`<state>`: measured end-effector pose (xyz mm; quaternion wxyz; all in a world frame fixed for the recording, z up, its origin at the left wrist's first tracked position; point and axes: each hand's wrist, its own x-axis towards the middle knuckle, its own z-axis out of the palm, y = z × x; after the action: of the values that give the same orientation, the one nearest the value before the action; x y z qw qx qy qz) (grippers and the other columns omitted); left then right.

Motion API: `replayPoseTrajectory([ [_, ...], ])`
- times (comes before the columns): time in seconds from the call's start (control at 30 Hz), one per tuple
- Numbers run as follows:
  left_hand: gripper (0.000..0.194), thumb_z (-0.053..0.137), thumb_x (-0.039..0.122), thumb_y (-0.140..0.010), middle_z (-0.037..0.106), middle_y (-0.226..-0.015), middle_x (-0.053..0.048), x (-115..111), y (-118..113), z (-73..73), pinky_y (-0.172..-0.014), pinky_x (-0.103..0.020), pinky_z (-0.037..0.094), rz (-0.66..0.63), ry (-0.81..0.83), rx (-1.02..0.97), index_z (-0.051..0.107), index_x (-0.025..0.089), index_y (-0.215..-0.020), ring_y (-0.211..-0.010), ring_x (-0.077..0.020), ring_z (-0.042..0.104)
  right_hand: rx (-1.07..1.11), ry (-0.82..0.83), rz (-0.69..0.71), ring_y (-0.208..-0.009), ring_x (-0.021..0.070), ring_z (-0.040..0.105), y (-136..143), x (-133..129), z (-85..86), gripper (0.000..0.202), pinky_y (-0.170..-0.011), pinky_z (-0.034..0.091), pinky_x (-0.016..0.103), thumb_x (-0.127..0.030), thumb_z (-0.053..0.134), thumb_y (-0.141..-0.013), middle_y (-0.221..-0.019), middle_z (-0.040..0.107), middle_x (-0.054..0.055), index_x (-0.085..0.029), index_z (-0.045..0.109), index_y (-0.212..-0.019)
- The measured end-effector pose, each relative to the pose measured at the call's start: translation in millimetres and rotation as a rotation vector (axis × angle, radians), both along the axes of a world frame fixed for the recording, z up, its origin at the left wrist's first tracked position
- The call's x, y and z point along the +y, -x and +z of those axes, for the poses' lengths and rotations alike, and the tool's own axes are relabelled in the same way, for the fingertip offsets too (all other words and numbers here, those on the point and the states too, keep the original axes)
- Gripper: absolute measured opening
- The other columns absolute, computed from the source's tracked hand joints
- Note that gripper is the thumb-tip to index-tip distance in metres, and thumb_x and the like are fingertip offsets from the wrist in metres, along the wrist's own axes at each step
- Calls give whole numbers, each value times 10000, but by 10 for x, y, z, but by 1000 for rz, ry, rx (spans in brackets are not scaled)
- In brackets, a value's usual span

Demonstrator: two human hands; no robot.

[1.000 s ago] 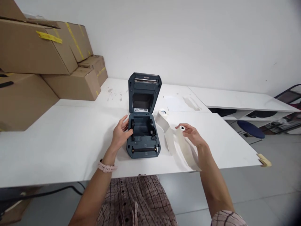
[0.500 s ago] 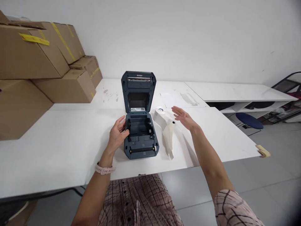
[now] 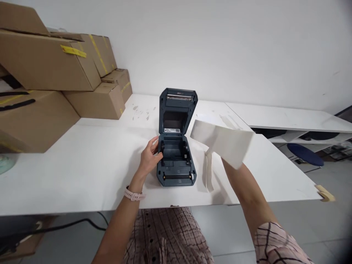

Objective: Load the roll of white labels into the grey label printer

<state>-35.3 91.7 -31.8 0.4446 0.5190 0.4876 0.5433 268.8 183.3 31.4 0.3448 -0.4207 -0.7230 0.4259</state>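
Note:
A dark label printer (image 3: 176,163) lies on the table with its lid (image 3: 178,110) raised, so the bare roll bay and the platen roller show. My left hand (image 3: 150,156) rests against the printer's left side, fingers bent around the edge and thumb on the rim. To the right of the printer, a roll of white label paper (image 3: 220,141) is held up off the table, its broad band spread toward me. It covers the fingers of my right hand, and only the wrist (image 3: 231,165) shows beneath it. A narrow loose paper strip (image 3: 208,171) hangs down below.
Cardboard boxes (image 3: 93,99) with yellow tape are stacked at the left of the white table (image 3: 104,172). A second white table with shelves (image 3: 291,117) stands at the right, near a blue stool (image 3: 305,154). A padded corner guard (image 3: 325,193) sits on the table's right corner.
My right hand, open above the table before, has gone behind the label paper, which is now lifted. My left hand stays on the printer. The view has shifted to the left.

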Motion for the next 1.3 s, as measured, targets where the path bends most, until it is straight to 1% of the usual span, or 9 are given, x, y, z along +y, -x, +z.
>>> replayPoseTrajectory([
  [0.07,800,718,168,-724,667,-1437,-137,1,8,-12,-1184,-505,450,1,-7,16,498,221,-1492,-1290,-293,666,-33,4,81,-1007,271,705,148,-134,235,464,-878,584,440,-563,674,-819,-1098,735,49,-257,656,-1168],
  [0.17,813,717,163,-722,665,-1439,-138,9,17,-27,-1180,-506,453,4,-12,34,490,218,-1500,-1308,-302,655,-235,-57,233,-1056,308,688,488,-227,531,626,-894,565,438,-443,847,-657,-1193,723,68,-248,662,-1223],
  [0.33,827,724,176,-722,674,-1424,-146,15,5,-25,-1147,-508,487,-1,-14,25,478,212,-1512,-1325,-323,642,-879,-343,379,-1055,341,672,1041,-292,682,648,-886,522,447,-411,823,-668,-1205,685,129,-190,652,-1252],
  [0.47,823,726,181,-728,669,-1428,-152,1,2,-8,-1139,-502,496,4,-20,27,477,206,-1512,-1316,-319,648,-948,-384,430,-1080,338,673,1177,-268,610,642,-847,516,405,-425,818,-693,-1215,695,125,-194,634,-1264],
  [0.8,848,704,145,-701,653,-1449,-161,-7,-7,7,-1174,-495,460,-7,0,-37,463,196,-1513,-1340,-307,632,-789,-314,438,-1200,349,668,1055,-165,190,719,-968,544,476,-438,838,-759,-1377,672,144,-194,591,-1388],
  [0.9,845,698,153,-707,634,-1473,-160,-13,-15,18,-1188,-490,444,-23,-5,-58,453,199,-1514,-1363,-300,614,-699,-441,412,-1258,345,648,943,-390,158,604,-1015,540,515,-427,715,-913,-1413,655,159,-192,562,-1447],
  [1.0,842,696,155,-703,634,-1472,-162,-10,-17,16,-1183,-493,451,-25,-21,-59,455,194,-1509,-1341,-302,630,-602,-550,347,-1389,317,571,793,-818,128,513,-1109,505,534,-427,565,-1031,-1500,606,140,-223,524,-1500],
  [1.17,840,688,156,-698,648,-1454,-164,-16,-15,24,-1156,-497,480,-17,-24,-16,457,175,-1506,-1277,-302,672,-593,-562,301,-1536,283,419,732,-1549,-100,480,-1215,434,563,-457,456,-1081,-1630,475,118,-242,511,-1508],
  [1.3,823,685,160,-693,630,-1474,-167,-34,-24,47,-1159,-488,476,-17,-29,-34,476,172,-1489,-1304,-304,654,-634,-592,202,-1555,285,386,817,-1754,-266,474,-1242,384,605,-447,441,-1086,-1650,443,106,-254,491,-1516],
])
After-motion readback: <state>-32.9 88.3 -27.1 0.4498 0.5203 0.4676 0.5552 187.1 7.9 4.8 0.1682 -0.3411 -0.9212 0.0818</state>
